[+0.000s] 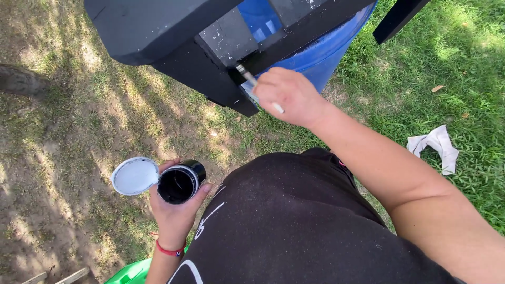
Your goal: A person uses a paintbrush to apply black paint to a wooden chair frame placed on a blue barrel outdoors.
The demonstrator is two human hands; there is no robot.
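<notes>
Two grips — right hand (288, 95) pinching brush (252, 83); left hand (173, 210) cupping jar (180, 182).

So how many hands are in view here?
2. The left hand, low left, holds an open black paint jar and its lid. The right hand, upper centre, holds a brush against the black wood.

Single view, head-worn camera, looks steeply down over wearer's own torso onto grass and bare dirt. Close range: right hand (288, 94) at upper centre near black-painted wooden piece (173, 37), left hand (176, 208) low left, holding paint jar (180, 182). No second view, so no shared area.
</notes>
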